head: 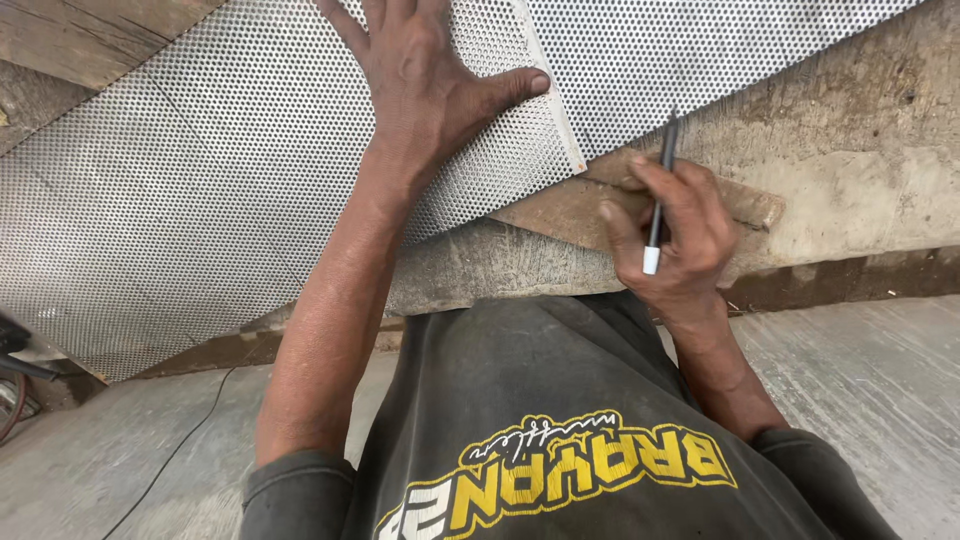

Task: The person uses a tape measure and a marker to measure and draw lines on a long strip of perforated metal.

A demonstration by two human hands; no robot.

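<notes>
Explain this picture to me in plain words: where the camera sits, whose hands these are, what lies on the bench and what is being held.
There is one picture, taken by a camera worn on a person's head and looking down, so both arms and the dark shirt at the bottom belong to the wearer. No machine is in view, just two bare hands. The left hand is pressed flat, fingers spread, on a perforated metal sheet full of small holes. The sheet lies on a rough wooden bench, with a narrow metal strip running along by the thumb. The right hand holds a dark pen with a white end, beside the sheet's corner. Below is a grey floor with a thin cable.
</notes>
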